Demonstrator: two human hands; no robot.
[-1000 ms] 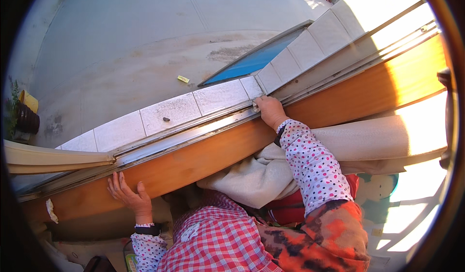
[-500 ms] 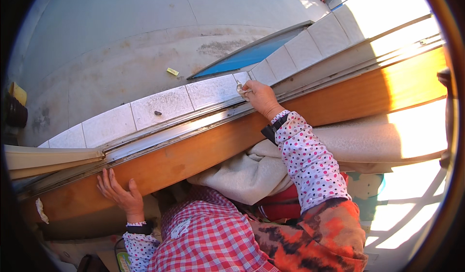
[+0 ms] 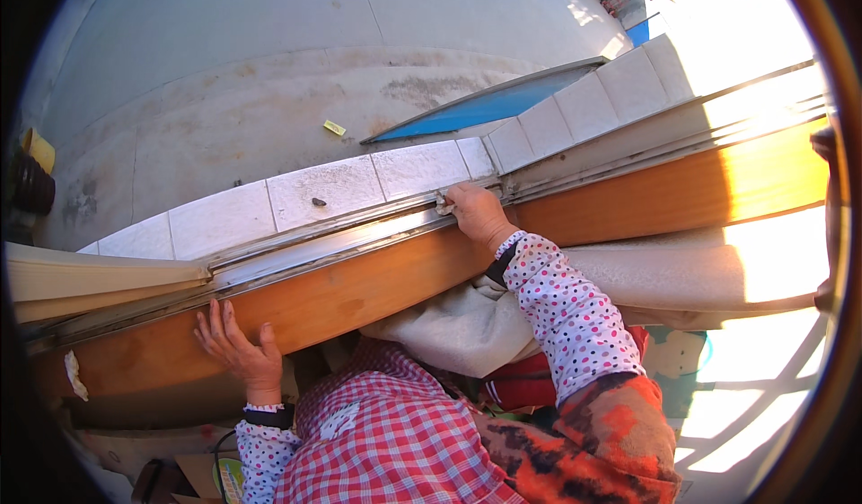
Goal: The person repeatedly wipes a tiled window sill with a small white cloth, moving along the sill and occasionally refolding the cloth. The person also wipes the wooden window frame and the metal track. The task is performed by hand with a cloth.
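Pinched in the fingers of my right hand (image 3: 482,216) is a small crumpled wad of whitish tissue (image 3: 443,204). It is down at the metal window track (image 3: 332,241), which has dark grime along its grooves. The hand hides part of the wad. My left hand (image 3: 242,351) lies with fingers spread against the orange-brown wooden sill (image 3: 395,275), holding nothing. Beyond the track runs an outer ledge of white tiles (image 3: 224,221), speckled with dirt, with a small dark lump (image 3: 319,202) on it.
Another white scrap (image 3: 75,375) sits on the sill's left end. A cream window sash (image 3: 99,278) meets the track at left. Beige cloth (image 3: 449,329) bunches below the sill. Outside are a blue panel (image 3: 485,109) and a small yellow packet (image 3: 334,128) on grey concrete.
My right hand has brought the wad down from above the tiled ledge to the track. My left hand stays on the sill. The view has shifted slightly.
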